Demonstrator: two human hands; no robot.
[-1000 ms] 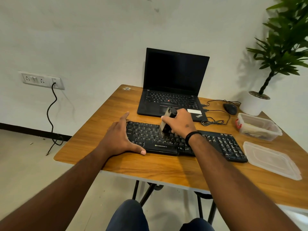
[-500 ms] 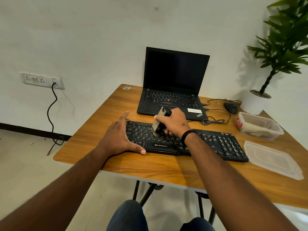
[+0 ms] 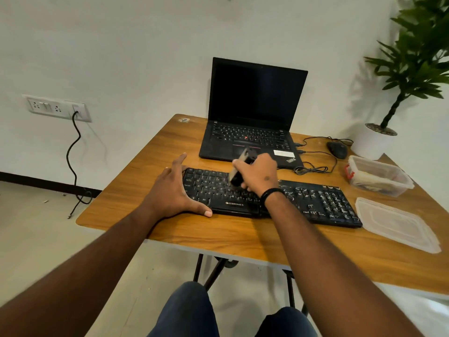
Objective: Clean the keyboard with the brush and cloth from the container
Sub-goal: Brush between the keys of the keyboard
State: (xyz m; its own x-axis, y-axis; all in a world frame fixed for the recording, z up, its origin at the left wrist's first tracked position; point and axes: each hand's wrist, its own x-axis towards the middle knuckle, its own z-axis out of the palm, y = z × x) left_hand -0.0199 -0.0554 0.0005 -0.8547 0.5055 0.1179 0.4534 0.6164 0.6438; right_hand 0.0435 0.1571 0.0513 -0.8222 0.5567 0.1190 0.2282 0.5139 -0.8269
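A black keyboard (image 3: 320, 205) lies across the wooden table (image 3: 218, 234) in front of me. My right hand (image 3: 260, 173) grips a dark brush (image 3: 239, 171), tilted with its lower end on the keys left of the keyboard's middle. My left hand (image 3: 172, 190) rests at the keyboard's left end, fingers straight along the side and thumb along the front edge. The clear container (image 3: 379, 176) stands open at the right with pale material inside; whether that is the cloth I cannot tell. The brush is blurred.
An open black laptop (image 3: 252, 113) stands behind the keyboard. A mouse (image 3: 337, 149) and coiled cable (image 3: 311, 169) lie right of it. The container's lid (image 3: 396, 223) lies right of the keyboard. A potted plant (image 3: 374, 142) stands at the far right corner.
My right hand has carried the brush leftward along the keys, from the keyboard's middle toward its left half. The left hand has stayed at the left end.
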